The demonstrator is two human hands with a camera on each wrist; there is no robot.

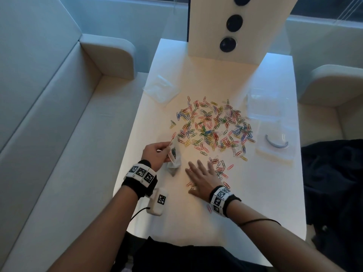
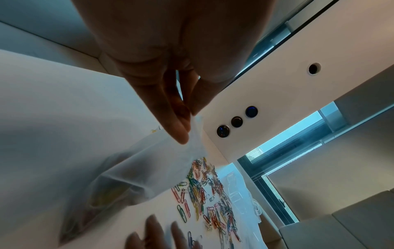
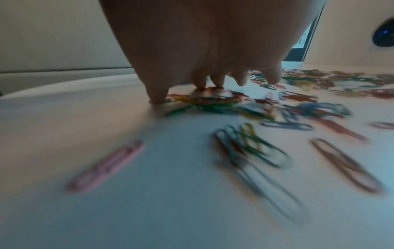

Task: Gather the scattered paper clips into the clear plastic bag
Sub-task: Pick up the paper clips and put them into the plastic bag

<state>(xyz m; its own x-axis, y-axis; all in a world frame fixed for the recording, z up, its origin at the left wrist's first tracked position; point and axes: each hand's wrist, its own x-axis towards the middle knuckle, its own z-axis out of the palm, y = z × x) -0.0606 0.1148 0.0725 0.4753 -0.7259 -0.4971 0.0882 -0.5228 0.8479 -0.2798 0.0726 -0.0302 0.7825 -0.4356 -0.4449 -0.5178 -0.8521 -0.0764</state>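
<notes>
1. at the near edge of the white table [image 1: 265, 222], a single pink paper clip [image 1: 209, 208] is seen lying just beside the right wrist.
2. the right hand [image 1: 202, 178] is laid palm down on the table near the near edge, fingers straight and spread; nothing is gripped. in the right wrist view its fingertips [image 3: 157, 99] are seen pressed onto a small bunch of clips [image 3: 213, 99], though that view is blurred.
3. a small cluster of clips [image 1: 220, 167] is found under and just to the right of that hand.
4. the clear plastic bag [image 1: 173, 163] is held above the table near its left edge, just left of the right hand. its top edge is pinched between the thumb and fingers of the left hand [image 1: 157, 154], and the bag is hung down from that pinch. a few coloured clips are seen inside its lower part [image 2: 102, 202] in the left wrist view.
5. the main spread of scattered paper clips [image 1: 214, 126] is lain across the middle of the table, many of them touching or overlapping.
6. near the right edge, a flat clear packet [image 1: 275, 142] with a curved grey piece inside is seen, and another clear packet [image 1: 265, 105] farther along that edge.
7. near the left edge, farther back, an empty-looking clear bag [image 1: 161, 89] is laid flat.
8. at the far edge a white upright panel [image 1: 235, 36] with three dark round buttons is stood.
</notes>
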